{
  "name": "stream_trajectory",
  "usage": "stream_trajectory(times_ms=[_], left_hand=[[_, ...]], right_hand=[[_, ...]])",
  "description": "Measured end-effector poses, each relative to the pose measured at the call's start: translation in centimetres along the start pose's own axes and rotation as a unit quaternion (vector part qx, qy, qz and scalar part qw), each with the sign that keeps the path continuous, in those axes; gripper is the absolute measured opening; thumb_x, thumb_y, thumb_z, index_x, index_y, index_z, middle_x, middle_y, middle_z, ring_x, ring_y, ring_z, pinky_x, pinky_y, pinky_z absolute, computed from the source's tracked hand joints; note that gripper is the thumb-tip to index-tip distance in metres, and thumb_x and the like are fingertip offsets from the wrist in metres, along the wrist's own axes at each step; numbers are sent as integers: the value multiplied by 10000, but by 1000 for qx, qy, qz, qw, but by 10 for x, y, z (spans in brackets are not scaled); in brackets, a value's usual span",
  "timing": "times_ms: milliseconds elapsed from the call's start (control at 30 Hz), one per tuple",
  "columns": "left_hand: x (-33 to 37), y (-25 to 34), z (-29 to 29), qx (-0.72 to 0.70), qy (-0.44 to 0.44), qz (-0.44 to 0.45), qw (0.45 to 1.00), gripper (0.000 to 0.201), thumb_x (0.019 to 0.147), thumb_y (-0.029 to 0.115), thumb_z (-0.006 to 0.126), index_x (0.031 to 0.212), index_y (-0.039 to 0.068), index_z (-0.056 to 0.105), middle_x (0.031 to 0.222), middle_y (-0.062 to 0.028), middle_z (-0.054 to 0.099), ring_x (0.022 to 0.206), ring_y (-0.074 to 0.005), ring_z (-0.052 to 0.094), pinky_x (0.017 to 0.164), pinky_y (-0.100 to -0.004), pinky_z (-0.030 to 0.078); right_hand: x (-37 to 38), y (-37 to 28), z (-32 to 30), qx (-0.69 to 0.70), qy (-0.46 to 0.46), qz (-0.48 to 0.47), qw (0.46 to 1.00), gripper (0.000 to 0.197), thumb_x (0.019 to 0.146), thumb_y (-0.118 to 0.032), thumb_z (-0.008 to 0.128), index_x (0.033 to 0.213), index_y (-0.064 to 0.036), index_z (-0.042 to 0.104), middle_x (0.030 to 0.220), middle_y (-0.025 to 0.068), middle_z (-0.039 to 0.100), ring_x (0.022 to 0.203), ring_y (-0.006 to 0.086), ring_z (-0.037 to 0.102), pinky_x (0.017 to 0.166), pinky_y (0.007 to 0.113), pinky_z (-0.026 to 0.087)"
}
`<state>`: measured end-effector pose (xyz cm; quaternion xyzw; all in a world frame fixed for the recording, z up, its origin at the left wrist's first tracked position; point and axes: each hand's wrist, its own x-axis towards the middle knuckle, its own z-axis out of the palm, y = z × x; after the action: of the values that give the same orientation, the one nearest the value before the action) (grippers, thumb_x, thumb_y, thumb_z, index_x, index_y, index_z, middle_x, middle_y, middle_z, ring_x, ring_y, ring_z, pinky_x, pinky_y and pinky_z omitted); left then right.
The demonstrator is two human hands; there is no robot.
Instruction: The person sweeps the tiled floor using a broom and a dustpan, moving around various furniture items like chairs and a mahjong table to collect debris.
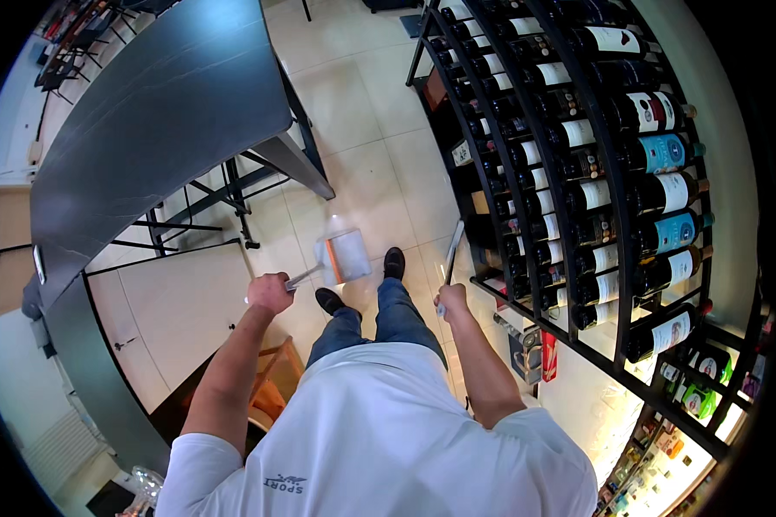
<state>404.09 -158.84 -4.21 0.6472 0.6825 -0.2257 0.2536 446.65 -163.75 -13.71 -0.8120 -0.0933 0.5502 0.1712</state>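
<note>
My left hand (270, 294) is closed round the pale handle of a dustpan (352, 257). The dustpan's whitish, see-through pan with an orange strip is low over the tiles, ahead of my left shoe; whether it touches the floor I cannot tell. In my right hand (452, 300) is the grip of a long-handled tool (453, 249) with a narrow grey and dark far part. It points forward beside the wine rack, apart from the dustpan. Its kind is unclear from above, and its lower end is hard to make out.
A dark table (164, 112) fills the left, its angled leg (300, 164) reaching the tiled floor (386, 177). Nearer stands a pale cabinet (171, 312) and a wooden chair (276, 379). Along the right runs a black rack (578, 69) of wine bottles, with boxes (530, 351) below.
</note>
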Motion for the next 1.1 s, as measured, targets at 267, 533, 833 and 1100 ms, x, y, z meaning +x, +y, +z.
stream_trajectory(times_ms=[267,533,833,1100], left_hand=[[-5,11,-5,-4,7,15,1000,237,786,316,627,960,184,721,897,-97,719,846,-299,689,755,-423,557],[-4,18,-1,-7,15,17,1000,217,776,282,613,919,147,706,881,-100,717,820,-296,693,731,-417,559],[-5,18,-6,0,-1,12,1000,223,786,289,602,930,153,704,894,-103,716,854,-290,694,756,-416,558],[-9,21,-1,-6,1,15,1000,228,793,272,581,928,136,706,894,-109,714,857,-292,690,764,-415,551]], right_hand=[[70,-109,73,162,-117,76,977,58,848,-44,417,845,-57,473,576,50,496,400,136,463,335,267,373],[93,-195,68,254,-240,51,936,138,923,-131,432,789,-99,434,577,-4,463,418,92,424,350,239,334],[3,-119,3,128,-173,18,976,208,902,-143,493,705,-78,496,574,28,485,436,127,464,361,271,350],[-1,-63,43,243,-118,103,957,56,899,-82,459,847,-64,457,590,60,490,450,153,474,366,277,388]])
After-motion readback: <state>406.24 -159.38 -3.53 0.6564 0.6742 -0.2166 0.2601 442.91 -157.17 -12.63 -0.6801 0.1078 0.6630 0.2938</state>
